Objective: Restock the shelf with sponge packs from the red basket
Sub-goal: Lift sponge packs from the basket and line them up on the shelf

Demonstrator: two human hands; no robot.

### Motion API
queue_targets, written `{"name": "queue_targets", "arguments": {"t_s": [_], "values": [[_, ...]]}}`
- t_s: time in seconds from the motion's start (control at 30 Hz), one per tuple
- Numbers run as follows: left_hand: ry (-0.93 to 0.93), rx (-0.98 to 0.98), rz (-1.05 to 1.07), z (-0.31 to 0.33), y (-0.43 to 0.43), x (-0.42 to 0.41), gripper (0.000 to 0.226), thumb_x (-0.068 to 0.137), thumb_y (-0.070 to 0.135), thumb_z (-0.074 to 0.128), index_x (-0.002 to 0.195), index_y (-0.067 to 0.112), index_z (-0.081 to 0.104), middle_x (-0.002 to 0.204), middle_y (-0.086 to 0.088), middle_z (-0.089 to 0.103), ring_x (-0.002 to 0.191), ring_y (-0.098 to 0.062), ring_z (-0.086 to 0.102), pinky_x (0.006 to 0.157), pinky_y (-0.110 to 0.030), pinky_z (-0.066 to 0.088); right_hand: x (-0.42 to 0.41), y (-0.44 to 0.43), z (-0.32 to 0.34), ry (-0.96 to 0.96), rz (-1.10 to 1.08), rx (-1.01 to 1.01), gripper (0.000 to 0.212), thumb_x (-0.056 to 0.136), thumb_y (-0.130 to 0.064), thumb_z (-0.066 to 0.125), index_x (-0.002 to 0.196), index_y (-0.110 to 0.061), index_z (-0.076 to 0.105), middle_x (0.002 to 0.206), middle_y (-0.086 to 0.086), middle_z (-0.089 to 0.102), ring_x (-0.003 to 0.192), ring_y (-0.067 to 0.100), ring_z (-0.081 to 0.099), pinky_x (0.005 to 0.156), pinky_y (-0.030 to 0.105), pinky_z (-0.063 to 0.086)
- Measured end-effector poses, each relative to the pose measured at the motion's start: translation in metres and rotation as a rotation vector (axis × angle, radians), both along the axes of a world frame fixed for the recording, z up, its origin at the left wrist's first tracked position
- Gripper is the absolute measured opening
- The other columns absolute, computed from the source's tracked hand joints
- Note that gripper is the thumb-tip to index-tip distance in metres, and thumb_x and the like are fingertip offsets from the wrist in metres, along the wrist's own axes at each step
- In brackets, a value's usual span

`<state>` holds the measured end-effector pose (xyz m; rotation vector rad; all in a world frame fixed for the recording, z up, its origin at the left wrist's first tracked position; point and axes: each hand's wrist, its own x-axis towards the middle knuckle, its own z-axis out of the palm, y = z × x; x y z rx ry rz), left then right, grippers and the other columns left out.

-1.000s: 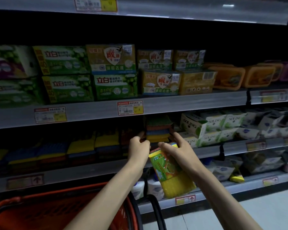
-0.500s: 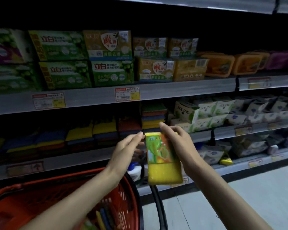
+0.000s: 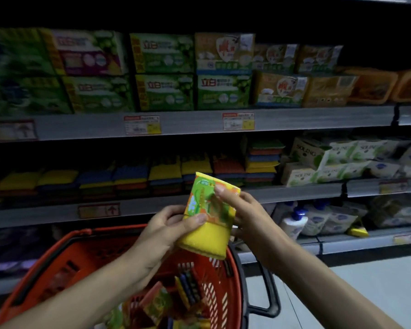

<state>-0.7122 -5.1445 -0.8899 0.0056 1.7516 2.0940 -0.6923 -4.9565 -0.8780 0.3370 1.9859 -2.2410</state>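
A yellow sponge pack point(image 3: 208, 238) with a green and orange label is held upright above the red basket point(image 3: 64, 260). My left hand point(image 3: 166, 226) grips its left side, thumb across the front. My right hand point(image 3: 244, 214) holds its right edge, with the forefinger lying on the label. More sponge packs point(image 3: 176, 298) stand inside the basket at the bottom. On the middle shelf point(image 3: 282, 193), stacks of coloured sponges point(image 3: 195, 172) lie in a row behind the pack.
Green and yellow boxes point(image 3: 164, 72) fill the upper shelf. White Soling packs point(image 3: 337, 160) sit right of the sponges. Bottles and pouches point(image 3: 318, 217) stand on the lower shelf. The basket's black handle point(image 3: 266, 293) hangs at its right, over grey floor point(image 3: 365, 288).
My left hand has closed onto the pack, which only the right hand held before. The view has swung left and down, showing more of the basket.
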Motion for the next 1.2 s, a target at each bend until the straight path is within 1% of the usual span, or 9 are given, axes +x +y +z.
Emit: {"name": "queue_targets", "arguments": {"t_s": [0.2, 0.3, 0.37, 0.53, 0.67, 0.73, 0.83, 0.97, 1.2], "values": [[-0.078, 0.046, 0.104, -0.001, -0.007, -0.008, 0.071, 0.066, 0.041, 0.09, 0.124, 0.008, 0.066, 0.108, -0.011, 0.078, 0.096, -0.024, 0.076, 0.071, -0.032, 0.06, 0.005, -0.014, -0.006, -0.039, 0.084, -0.029, 0.067, 0.077, -0.032, 0.084, 0.133, -0.031, 0.048, 0.102, 0.003, 0.08, 0.094, 0.026, 0.078, 0.077, 0.038, 0.063], [-0.071, 0.087, 0.085, 0.003, -0.003, -0.012, 0.065, 0.069, 0.044, 0.083, 0.124, 0.011, 0.068, 0.113, -0.01, 0.077, 0.103, -0.025, 0.075, 0.084, -0.04, 0.062, 0.004, -0.014, -0.004, 0.011, 0.04, -0.011, 0.062, 0.078, -0.035, 0.082, 0.131, -0.03, 0.05, 0.106, 0.009, 0.079, 0.096, 0.03, 0.077, 0.089, 0.046, 0.062], [-0.038, 0.05, 0.037, 0.007, 0.0, -0.014, 0.061, 0.069, 0.048, 0.079, 0.121, 0.016, 0.072, 0.113, -0.007, 0.077, 0.105, -0.022, 0.073, 0.094, -0.042, 0.059, -0.002, -0.01, -0.003, 0.037, -0.038, 0.007, 0.061, 0.077, -0.037, 0.082, 0.129, -0.028, 0.053, 0.11, 0.009, 0.078, 0.096, 0.027, 0.077, 0.084, 0.042, 0.063], [0.004, -0.019, 0.031, 0.011, 0.008, -0.02, 0.064, 0.064, 0.049, 0.082, 0.119, 0.018, 0.071, 0.112, -0.006, 0.078, 0.105, -0.024, 0.073, 0.084, -0.035, 0.058, -0.014, 0.002, 0.0, 0.089, -0.169, 0.029, 0.055, 0.076, -0.037, 0.085, 0.122, -0.021, 0.058, 0.111, 0.011, 0.075, 0.088, 0.024, 0.078, 0.07, 0.032, 0.062], [-0.058, 0.057, 0.169, 0.012, 0.028, -0.027, 0.052, 0.078, 0.031, 0.084, 0.121, 0.01, 0.066, 0.108, -0.012, 0.078, 0.101, -0.028, 0.075, 0.093, -0.044, 0.06, -0.022, 0.004, 0.002, 0.106, -0.268, 0.009, 0.061, 0.072, -0.046, 0.086, 0.118, -0.015, 0.06, 0.112, 0.014, 0.073, 0.091, 0.03, 0.077, 0.064, 0.03, 0.059], [-0.058, 0.085, 0.246, 0.014, 0.04, -0.032, 0.048, 0.08, 0.026, 0.084, 0.12, 0.006, 0.067, 0.109, -0.015, 0.077, 0.1, -0.029, 0.074, 0.092, -0.043, 0.06, -0.026, 0.007, 0.003, 0.113, -0.302, 0.0, 0.064, 0.071, -0.052, 0.084, 0.117, -0.014, 0.061, 0.114, 0.015, 0.072, 0.093, 0.03, 0.075, 0.068, 0.038, 0.062], [-0.093, 0.152, 0.34, 0.019, 0.055, -0.045, 0.038, 0.083, 0.021, 0.082, 0.114, 0.001, 0.07, 0.108, -0.018, 0.076, 0.099, -0.028, 0.074, 0.083, -0.037, 0.061, -0.03, 0.013, 0.003, 0.094, -0.32, -0.067, 0.042, 0.089, -0.046, 0.073, 0.115, -0.014, 0.063, 0.114, 0.014, 0.07, 0.106, 0.034, 0.072, 0.095, 0.05, 0.059], [-0.114, 0.178, 0.419, 0.014, 0.07, -0.065, 0.031, 0.082, 0.022, 0.084, 0.103, 0.003, 0.072, 0.106, -0.019, 0.075, 0.102, -0.027, 0.073, 0.075, -0.034, 0.061, -0.034, 0.021, 0.0, 0.071, -0.359, -0.047, 0.013, 0.099, -0.025, 0.063, 0.11, -0.018, 0.066, 0.114, 0.01, 0.068, 0.116, 0.031, 0.065, 0.085, 0.043, 0.058], [-0.076, 0.13, 0.525, 0.004, 0.092, -0.082, 0.029, 0.082, 0.032, 0.085, 0.093, 0.008, 0.071, 0.106, -0.013, 0.073, 0.103, -0.024, 0.069, 0.085, -0.039, 0.061, -0.04, 0.029, -0.002, 0.172, -0.303, 0.032, 0.032, 0.095, -0.005, 0.059, 0.122, -0.021, 0.066, 0.115, 0.003, 0.07, 0.109, 0.017, 0.067, 0.091, 0.041, 0.057]]}}
